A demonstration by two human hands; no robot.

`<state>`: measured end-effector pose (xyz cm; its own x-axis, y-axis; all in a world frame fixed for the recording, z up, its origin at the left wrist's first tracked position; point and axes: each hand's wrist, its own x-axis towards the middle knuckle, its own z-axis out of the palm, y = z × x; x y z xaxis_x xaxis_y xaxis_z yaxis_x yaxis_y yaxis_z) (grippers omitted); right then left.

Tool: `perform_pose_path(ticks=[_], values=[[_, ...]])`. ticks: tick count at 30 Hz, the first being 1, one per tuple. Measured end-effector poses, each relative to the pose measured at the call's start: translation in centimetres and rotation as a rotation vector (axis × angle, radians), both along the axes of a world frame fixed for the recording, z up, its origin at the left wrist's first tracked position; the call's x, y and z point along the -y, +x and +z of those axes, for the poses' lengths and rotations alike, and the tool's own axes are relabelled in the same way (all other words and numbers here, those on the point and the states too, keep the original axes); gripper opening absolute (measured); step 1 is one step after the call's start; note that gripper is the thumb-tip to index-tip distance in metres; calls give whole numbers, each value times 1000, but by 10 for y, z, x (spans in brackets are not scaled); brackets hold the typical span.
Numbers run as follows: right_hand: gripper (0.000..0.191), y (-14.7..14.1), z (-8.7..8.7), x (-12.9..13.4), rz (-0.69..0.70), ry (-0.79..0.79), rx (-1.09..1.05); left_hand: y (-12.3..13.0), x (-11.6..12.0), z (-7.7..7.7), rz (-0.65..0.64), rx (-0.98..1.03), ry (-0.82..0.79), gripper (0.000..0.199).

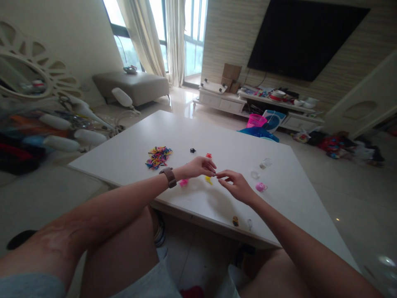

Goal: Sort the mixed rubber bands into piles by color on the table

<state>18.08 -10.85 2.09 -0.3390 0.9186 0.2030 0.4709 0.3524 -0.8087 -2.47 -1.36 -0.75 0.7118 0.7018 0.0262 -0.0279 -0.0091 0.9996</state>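
My left hand (204,166), with a brown band on its wrist, reaches over the white table (192,128). Its fingertips meet those of my right hand (237,186). Both hands are closed in a pinch, and a tiny dark thing seems to be between them, too small to name. Just below the fingers lies a small yellow piece (208,179), and a pink piece (184,182) sits under my left wrist. Beyond my left hand is a small red piece (209,155), partly hidden. A small black piece (192,150) lies farther back.
A pile of small multicoloured pieces (159,157) is at the table's left. To the right are a pink round piece (261,187), a clear ring-like piece (254,175) and a clear small container (266,163). A black-and-yellow piece (235,221) lies near the front edge.
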Motion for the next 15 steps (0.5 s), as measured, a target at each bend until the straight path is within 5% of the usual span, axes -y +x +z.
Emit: perform_pose_path(ticks=[15], values=[[20,6,6,-1,-126,76,-5,8,9,9,39,36,-103,35]])
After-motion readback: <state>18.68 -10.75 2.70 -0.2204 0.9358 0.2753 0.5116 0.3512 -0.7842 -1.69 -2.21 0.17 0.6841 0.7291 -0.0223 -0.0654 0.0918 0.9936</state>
